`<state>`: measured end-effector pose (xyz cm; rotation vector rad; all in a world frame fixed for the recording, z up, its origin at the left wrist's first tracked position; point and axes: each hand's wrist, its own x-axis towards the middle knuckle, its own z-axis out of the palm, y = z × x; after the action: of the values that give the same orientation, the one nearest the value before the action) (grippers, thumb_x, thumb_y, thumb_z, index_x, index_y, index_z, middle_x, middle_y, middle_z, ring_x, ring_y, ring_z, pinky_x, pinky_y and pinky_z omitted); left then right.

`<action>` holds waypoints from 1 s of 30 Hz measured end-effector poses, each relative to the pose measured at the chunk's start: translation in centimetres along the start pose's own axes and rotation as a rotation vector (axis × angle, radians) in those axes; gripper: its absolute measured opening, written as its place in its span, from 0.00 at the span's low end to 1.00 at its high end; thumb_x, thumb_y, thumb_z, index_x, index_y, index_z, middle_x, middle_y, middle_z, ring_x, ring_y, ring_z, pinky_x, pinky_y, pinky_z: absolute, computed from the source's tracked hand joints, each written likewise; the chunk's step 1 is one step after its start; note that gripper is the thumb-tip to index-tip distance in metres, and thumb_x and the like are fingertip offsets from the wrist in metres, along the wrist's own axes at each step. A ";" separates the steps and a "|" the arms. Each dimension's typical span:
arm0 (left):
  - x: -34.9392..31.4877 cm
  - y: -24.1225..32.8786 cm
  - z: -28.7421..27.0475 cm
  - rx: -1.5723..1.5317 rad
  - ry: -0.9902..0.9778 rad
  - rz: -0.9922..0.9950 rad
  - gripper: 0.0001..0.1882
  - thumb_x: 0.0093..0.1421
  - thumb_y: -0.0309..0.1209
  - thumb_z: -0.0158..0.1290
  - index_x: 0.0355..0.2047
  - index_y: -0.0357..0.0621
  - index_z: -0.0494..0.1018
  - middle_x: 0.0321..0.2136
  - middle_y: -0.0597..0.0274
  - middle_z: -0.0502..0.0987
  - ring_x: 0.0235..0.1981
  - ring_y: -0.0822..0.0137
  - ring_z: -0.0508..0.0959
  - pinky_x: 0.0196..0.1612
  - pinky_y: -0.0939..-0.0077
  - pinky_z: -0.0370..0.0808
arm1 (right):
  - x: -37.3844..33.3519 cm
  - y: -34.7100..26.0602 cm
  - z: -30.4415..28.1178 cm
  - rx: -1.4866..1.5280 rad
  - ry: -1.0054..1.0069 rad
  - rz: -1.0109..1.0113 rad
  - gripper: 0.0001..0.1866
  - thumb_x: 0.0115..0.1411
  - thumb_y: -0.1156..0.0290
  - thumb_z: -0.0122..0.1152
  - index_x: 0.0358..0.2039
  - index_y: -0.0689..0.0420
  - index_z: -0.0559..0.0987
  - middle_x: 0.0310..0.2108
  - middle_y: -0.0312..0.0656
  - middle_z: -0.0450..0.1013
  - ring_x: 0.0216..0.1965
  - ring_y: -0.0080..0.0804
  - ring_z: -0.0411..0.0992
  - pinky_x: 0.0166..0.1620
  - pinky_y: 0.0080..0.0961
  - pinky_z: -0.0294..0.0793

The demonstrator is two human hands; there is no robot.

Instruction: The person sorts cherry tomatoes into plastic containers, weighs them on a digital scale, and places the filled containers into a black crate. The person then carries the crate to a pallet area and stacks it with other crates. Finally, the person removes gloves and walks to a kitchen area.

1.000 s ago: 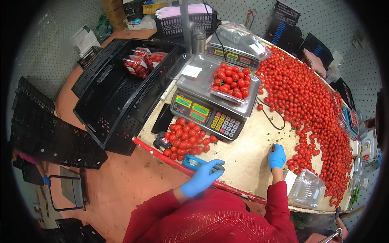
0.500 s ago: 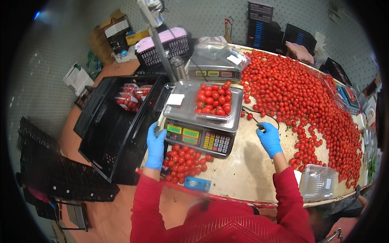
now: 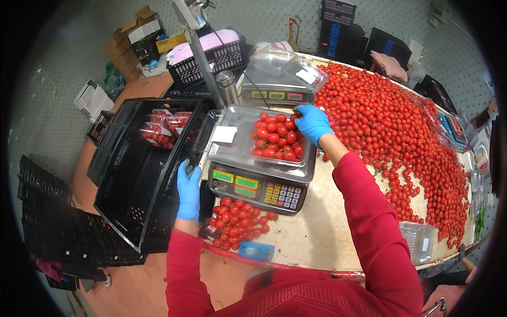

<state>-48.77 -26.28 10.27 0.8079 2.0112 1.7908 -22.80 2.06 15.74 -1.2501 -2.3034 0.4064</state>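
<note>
A clear plastic punnet of red cherry tomatoes (image 3: 274,138) sits on the steel pan of a weighing scale (image 3: 259,191). My right hand (image 3: 312,124), in a blue glove, reaches over the punnet's far right corner. Its fingers are closed around a tomato there, partly hidden by the glove. My left hand (image 3: 188,191), also gloved in blue, is beside the scale's left side, near a black crate's edge. Its thumb and fingers are apart, with nothing visible between them. A white label (image 3: 224,134) lies on the pan left of the punnet.
A large heap of cherry tomatoes (image 3: 380,111) covers the table's right side; a smaller pile (image 3: 240,222) lies before the scale. The black crate (image 3: 132,185) at left contains filled punnets (image 3: 161,132). A second scale (image 3: 277,87) stands behind. Empty clear punnets (image 3: 418,240) lie at right.
My right hand has moved from the bare tabletop right of the scale up and left to the punnet, closing on a tomato. My left hand has shifted slightly left and down.
</note>
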 end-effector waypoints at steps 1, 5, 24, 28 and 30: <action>0.3 -0.2 -0.5 0.033 0.012 0.011 0.25 0.58 0.28 0.53 0.55 0.35 0.63 0.48 0.53 0.68 0.47 0.65 0.69 0.52 0.73 0.66 | 0.8 0.0 0.2 -0.024 -0.053 -0.019 0.17 0.51 0.64 0.56 0.42 0.52 0.78 0.40 0.48 0.75 0.43 0.46 0.72 0.47 0.35 0.72; 1.7 -1.0 -1.7 0.081 0.045 -0.028 0.24 0.59 0.29 0.53 0.54 0.34 0.64 0.47 0.52 0.70 0.48 0.64 0.70 0.52 0.72 0.66 | 2.6 0.2 -0.1 -0.122 -0.198 -0.062 0.15 0.50 0.63 0.58 0.37 0.55 0.79 0.38 0.51 0.74 0.41 0.49 0.72 0.44 0.38 0.72; 9.7 -3.1 2.5 -0.182 0.126 -0.105 0.29 0.59 0.30 0.53 0.58 0.36 0.57 0.41 0.54 0.72 0.39 0.68 0.72 0.43 0.77 0.69 | -6.7 2.9 0.1 0.739 -0.094 0.387 0.13 0.56 0.69 0.57 0.38 0.64 0.75 0.30 0.43 0.75 0.29 0.27 0.73 0.32 0.24 0.72; 9.3 1.2 3.8 -0.357 0.102 -0.109 0.21 0.59 0.27 0.50 0.53 0.36 0.65 0.37 0.61 0.75 0.34 0.72 0.74 0.34 0.80 0.71 | -7.8 3.8 0.7 1.025 -0.354 0.545 0.09 0.56 0.68 0.58 0.34 0.59 0.74 0.26 0.39 0.74 0.24 0.23 0.72 0.26 0.21 0.71; 9.1 3.5 4.4 -0.248 0.000 -0.048 0.16 0.58 0.29 0.52 0.46 0.38 0.70 0.33 0.62 0.75 0.27 0.75 0.74 0.27 0.81 0.70 | -7.9 3.8 1.1 1.019 -0.367 0.553 0.09 0.56 0.67 0.58 0.34 0.59 0.74 0.25 0.38 0.73 0.23 0.24 0.71 0.25 0.21 0.71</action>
<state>-52.69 -17.09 14.19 0.6774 1.7467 1.9614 -17.10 -2.59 10.92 -1.2421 -1.4920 1.8324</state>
